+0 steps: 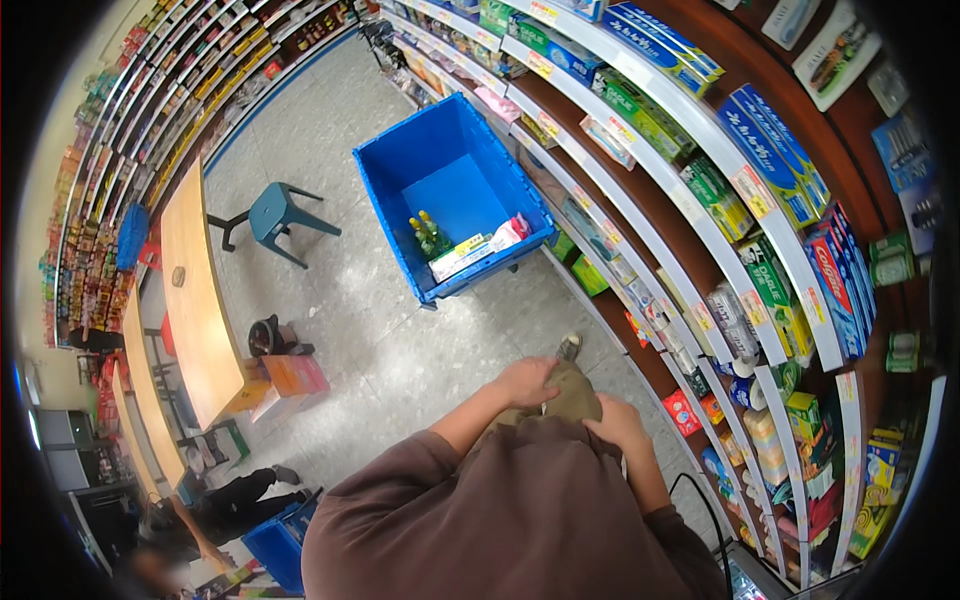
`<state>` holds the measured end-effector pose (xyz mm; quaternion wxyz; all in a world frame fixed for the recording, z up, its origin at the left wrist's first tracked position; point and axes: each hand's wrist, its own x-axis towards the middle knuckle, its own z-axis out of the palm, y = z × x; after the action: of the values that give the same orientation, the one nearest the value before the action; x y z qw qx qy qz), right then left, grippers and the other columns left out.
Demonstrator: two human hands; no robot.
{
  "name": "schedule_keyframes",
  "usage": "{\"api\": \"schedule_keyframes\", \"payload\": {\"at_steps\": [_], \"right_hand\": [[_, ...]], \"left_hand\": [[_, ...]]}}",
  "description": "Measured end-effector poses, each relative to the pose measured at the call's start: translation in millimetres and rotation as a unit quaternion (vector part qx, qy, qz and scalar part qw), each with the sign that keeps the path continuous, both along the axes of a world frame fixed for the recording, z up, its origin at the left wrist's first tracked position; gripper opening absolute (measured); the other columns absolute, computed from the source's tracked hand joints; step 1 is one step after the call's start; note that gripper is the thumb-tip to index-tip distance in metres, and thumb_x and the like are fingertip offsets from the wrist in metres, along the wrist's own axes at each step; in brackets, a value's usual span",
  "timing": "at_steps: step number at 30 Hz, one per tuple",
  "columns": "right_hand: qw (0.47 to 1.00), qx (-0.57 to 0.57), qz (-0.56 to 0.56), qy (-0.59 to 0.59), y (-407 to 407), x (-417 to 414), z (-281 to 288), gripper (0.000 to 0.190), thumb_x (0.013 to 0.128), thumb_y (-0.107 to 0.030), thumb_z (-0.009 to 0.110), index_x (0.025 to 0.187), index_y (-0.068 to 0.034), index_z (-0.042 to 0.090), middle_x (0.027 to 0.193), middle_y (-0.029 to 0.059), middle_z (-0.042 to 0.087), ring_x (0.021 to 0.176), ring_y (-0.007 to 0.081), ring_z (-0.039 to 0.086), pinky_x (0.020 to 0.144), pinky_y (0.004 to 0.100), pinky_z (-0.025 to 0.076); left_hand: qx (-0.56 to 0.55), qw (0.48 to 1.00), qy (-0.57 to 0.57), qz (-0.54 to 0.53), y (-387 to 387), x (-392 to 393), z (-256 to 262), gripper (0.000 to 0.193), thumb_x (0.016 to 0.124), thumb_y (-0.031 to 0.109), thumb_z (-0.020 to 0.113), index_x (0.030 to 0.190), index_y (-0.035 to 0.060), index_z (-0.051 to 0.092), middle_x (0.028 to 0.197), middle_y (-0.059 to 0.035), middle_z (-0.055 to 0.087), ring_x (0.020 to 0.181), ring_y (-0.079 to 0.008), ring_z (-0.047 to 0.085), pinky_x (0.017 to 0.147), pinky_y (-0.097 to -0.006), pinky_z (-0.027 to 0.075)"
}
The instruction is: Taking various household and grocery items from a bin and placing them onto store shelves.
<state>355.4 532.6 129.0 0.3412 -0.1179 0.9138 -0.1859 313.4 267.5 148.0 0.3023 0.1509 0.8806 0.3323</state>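
My left hand [529, 382] rests on the front of my olive trousers [571, 391], its thumb spread away from the fingers. On the trousers' other side lies my right hand [619, 421], thumb also apart; its fingertips are partly hidden. Neither holds any visible object. Ahead on the floor, beside the shelves, sits a blue plastic crate [465, 180] without a cover over its top. Inside, at its near end, are green bottles with yellow caps [429, 232], a white and green box [459, 259] and a pink and white package [512, 231].
Shelves [675, 195] of toothpaste boxes [772, 150] and packaged goods curve along the right. Left are a green plastic stool [279, 214], a wooden table [196, 307], a cardboard box [289, 386] and a black bin [270, 336]. Another person [232, 506] is beside a second blue crate [279, 551].
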Motion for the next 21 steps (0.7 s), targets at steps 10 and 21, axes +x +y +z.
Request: {"api": "schedule_keyframes", "payload": {"at_steps": [10,21], "right_hand": [[0.987,-0.082,0.079,0.113,-54.2,-134.5,-7.1,0.060,0.079,-0.034,0.077,0.125,-0.002,0.058,0.117,0.0187,0.064,0.108,0.0380,0.063,0.090,0.0469,0.052],[0.993,-0.068,0.035,0.091,-65.1,-178.5,-17.0,0.058,0.078,-0.031,0.078,0.124,-0.002,0.058,0.117,0.0191,0.064,0.109,0.0381,0.062,0.093,0.0463,0.050]], "left_hand": [[-0.113,0.954,0.025,0.275,-98.6,-65.1,-26.5,0.047,0.085,0.038,0.067,0.120,0.0071,0.065,0.095,-0.0131,0.075,0.094,-0.0339,0.071,0.083,-0.0452,0.056],[-0.202,0.887,0.036,0.414,-244.3,-185.6,-129.4,0.043,0.080,0.031,0.070,0.111,0.0019,0.067,0.103,-0.0221,0.072,0.097,-0.0367,0.070,0.086,-0.0457,0.056]]}}
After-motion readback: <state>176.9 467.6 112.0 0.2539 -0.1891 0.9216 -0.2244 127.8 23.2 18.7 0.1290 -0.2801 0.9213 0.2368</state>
